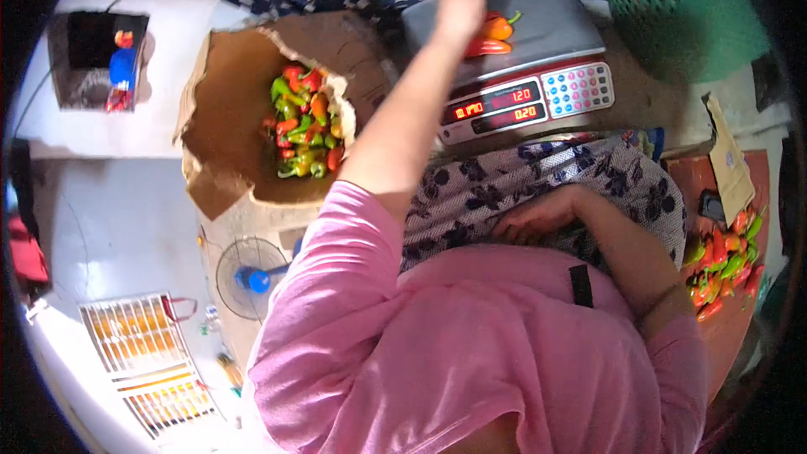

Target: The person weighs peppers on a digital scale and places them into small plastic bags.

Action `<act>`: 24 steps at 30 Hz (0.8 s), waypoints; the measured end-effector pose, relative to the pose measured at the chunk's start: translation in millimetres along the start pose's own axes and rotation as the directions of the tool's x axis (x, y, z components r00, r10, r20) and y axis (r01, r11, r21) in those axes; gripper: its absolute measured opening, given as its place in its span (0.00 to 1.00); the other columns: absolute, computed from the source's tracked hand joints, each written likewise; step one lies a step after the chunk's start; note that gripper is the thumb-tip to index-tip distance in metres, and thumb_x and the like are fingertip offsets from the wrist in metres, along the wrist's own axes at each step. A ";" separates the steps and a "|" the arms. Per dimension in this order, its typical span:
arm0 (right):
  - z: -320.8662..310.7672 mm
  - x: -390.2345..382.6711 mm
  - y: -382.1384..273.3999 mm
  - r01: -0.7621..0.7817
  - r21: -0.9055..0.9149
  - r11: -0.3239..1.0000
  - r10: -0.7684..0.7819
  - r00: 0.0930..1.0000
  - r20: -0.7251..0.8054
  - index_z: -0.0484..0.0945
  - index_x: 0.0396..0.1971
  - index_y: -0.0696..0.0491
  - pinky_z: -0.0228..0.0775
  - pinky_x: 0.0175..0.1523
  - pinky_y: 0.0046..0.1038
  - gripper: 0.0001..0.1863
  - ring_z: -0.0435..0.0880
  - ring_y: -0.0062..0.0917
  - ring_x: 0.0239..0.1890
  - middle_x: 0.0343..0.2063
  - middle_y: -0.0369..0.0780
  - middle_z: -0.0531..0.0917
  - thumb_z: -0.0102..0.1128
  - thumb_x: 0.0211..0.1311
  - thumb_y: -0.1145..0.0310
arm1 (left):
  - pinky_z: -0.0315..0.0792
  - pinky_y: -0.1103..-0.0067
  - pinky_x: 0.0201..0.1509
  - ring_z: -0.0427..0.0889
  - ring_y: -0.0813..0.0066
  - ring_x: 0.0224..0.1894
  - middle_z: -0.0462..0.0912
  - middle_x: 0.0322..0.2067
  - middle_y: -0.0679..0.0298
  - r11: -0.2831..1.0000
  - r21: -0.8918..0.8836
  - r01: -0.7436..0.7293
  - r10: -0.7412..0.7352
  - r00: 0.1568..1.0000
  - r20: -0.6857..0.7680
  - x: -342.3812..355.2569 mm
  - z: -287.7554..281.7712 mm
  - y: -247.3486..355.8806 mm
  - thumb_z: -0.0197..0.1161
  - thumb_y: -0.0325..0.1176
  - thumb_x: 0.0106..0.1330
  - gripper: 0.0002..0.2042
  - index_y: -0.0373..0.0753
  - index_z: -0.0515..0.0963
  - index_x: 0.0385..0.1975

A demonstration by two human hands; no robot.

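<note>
Closest thing here is the pink shirt, then a right hand resting on the flowered cloth over the lap; can't tell if its fingers are together or apart. Left hand is out over the digital scale's platform, fingers slightly apart and aimed at the far edge. An orange pepper sits mid-platform, long axis diagonal, green stem towards the far right corner. Just nearer, a red pepper lies crosswise, narrow end towards the right edge.
</note>
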State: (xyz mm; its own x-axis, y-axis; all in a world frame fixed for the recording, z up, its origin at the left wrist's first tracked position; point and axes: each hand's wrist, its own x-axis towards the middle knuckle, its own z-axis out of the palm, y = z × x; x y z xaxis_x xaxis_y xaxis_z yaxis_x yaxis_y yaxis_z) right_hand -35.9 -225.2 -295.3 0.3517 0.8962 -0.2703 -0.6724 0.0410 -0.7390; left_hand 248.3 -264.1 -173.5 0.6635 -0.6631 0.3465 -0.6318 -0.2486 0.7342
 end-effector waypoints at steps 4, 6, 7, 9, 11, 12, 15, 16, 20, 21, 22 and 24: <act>5.2 -8.5 -12.8 0.030 0.013 0.999 -0.029 0.999 -0.023 0.57 0.64 0.54 0.58 0.63 0.36 0.30 0.66 0.31 0.60 0.60 0.43 0.67 0.41 0.68 0.51 | 0.69 0.65 0.50 0.74 0.54 0.42 0.73 0.41 0.50 0.888 -0.012 -0.459 0.458 0.884 0.095 -90.6 30.1 68.6 0.57 0.39 0.61 0.21 0.33 0.69 0.51; -5.8 -6.7 5.7 0.071 0.113 0.991 -0.066 0.997 -0.050 0.58 0.64 0.54 0.60 0.61 0.37 0.25 0.66 0.28 0.60 0.61 0.40 0.67 0.39 0.71 0.61 | 0.67 0.65 0.51 0.73 0.55 0.46 0.73 0.43 0.53 0.770 -0.087 -0.632 0.614 0.696 0.373 -154.2 11.2 96.2 0.59 0.39 0.59 0.20 0.35 0.71 0.48; -12.0 -6.0 14.3 0.068 0.112 0.991 -0.061 0.996 -0.063 0.58 0.64 0.55 0.60 0.61 0.37 0.25 0.67 0.29 0.60 0.60 0.40 0.67 0.39 0.71 0.60 | 0.66 0.66 0.52 0.73 0.57 0.47 0.73 0.44 0.55 0.667 -0.207 -0.715 0.714 0.535 0.452 -179.2 -6.8 107.4 0.61 0.39 0.58 0.18 0.38 0.73 0.46; -30.7 4.6 37.2 0.049 0.104 0.993 -0.042 0.997 -0.066 0.58 0.64 0.55 0.60 0.62 0.37 0.26 0.67 0.29 0.60 0.60 0.41 0.67 0.39 0.71 0.59 | 0.66 0.69 0.51 0.74 0.62 0.47 0.74 0.44 0.60 0.624 -0.207 -0.753 0.715 0.444 0.540 -231.5 -26.0 95.2 0.61 0.37 0.57 0.16 0.44 0.74 0.45; -44.0 9.9 61.0 0.055 0.116 0.992 -0.044 0.994 -0.097 0.58 0.64 0.56 0.60 0.62 0.37 0.27 0.68 0.30 0.60 0.60 0.42 0.68 0.39 0.71 0.57 | 0.67 0.69 0.51 0.74 0.66 0.48 0.74 0.45 0.65 0.743 -0.289 -0.604 0.622 0.464 0.630 -261.1 -43.2 66.3 0.61 0.34 0.59 0.14 0.47 0.74 0.45; -48.2 10.8 67.8 0.054 0.123 0.991 -0.041 0.993 -0.107 0.58 0.64 0.56 0.59 0.62 0.37 0.27 0.68 0.31 0.60 0.59 0.42 0.68 0.39 0.71 0.57 | 0.68 0.69 0.50 0.75 0.66 0.47 0.74 0.44 0.64 0.778 -0.249 -0.576 0.593 0.544 0.593 -273.0 -48.5 39.0 0.60 0.35 0.59 0.13 0.46 0.74 0.45; -2.6 1.7 4.9 0.047 0.166 0.985 -0.027 0.992 -0.120 0.58 0.63 0.58 0.59 0.63 0.37 0.31 0.70 0.35 0.58 0.57 0.47 0.70 0.40 0.70 0.51 | 0.73 0.69 0.45 0.78 0.61 0.42 0.76 0.40 0.60 0.994 -0.060 -0.095 0.111 0.730 0.674 -277.6 -57.7 17.1 0.61 0.36 0.60 0.13 0.41 0.75 0.43; 8.4 1.0 -7.1 0.041 0.179 0.983 -0.020 0.993 -0.117 0.58 0.63 0.58 0.59 0.63 0.38 0.31 0.70 0.35 0.59 0.57 0.48 0.70 0.40 0.69 0.50 | 0.74 0.70 0.43 0.79 0.58 0.40 0.78 0.38 0.56 0.975 -0.204 -0.088 0.192 0.796 0.574 -273.6 -48.8 8.6 0.61 0.36 0.60 0.13 0.38 0.75 0.42; 25.2 -3.5 -16.8 0.021 0.223 0.975 0.016 0.987 -0.159 0.56 0.63 0.62 0.55 0.66 0.38 0.32 0.66 0.36 0.61 0.59 0.47 0.68 0.36 0.71 0.51 | 0.72 0.64 0.48 0.78 0.54 0.45 0.77 0.43 0.52 0.981 0.059 -0.184 0.104 0.762 0.639 -270.6 -19.7 -10.7 0.60 0.41 0.58 0.17 0.39 0.75 0.43; 25.3 -3.2 -13.7 0.002 0.241 0.971 0.046 0.980 -0.193 0.56 0.63 0.62 0.54 0.66 0.38 0.31 0.66 0.36 0.61 0.59 0.47 0.68 0.36 0.72 0.52 | 0.72 0.64 0.49 0.78 0.52 0.46 0.77 0.44 0.52 0.963 0.118 -0.243 0.108 0.746 0.657 -275.7 -18.8 -15.0 0.60 0.42 0.57 0.18 0.39 0.75 0.44; 25.3 -5.1 -11.4 0.029 0.223 0.974 0.012 0.984 -0.177 0.56 0.63 0.62 0.54 0.66 0.38 0.30 0.66 0.36 0.61 0.59 0.47 0.68 0.36 0.72 0.53 | 0.72 0.63 0.49 0.77 0.52 0.47 0.76 0.45 0.52 0.940 0.169 -0.297 0.120 0.749 0.652 -278.7 -17.7 -13.8 0.61 0.43 0.56 0.19 0.40 0.75 0.45; 27.8 -3.4 -8.4 0.057 0.178 0.982 -0.022 0.982 -0.189 0.57 0.63 0.61 0.54 0.66 0.38 0.30 0.67 0.35 0.61 0.58 0.46 0.69 0.36 0.72 0.53 | 0.71 0.63 0.51 0.75 0.52 0.49 0.75 0.45 0.52 0.925 0.184 -0.333 0.142 0.752 0.643 -282.0 -17.4 -13.9 0.60 0.44 0.56 0.21 0.40 0.74 0.46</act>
State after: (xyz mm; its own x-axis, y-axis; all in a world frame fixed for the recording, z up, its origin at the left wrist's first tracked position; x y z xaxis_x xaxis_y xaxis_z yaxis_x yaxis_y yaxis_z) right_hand -49.5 -216.3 -271.0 0.4835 0.7953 -0.3657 -0.7566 0.1695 -0.6316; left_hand 76.9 -61.4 -271.3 0.1513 -0.9884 -0.0104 -0.8788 -0.1393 0.4564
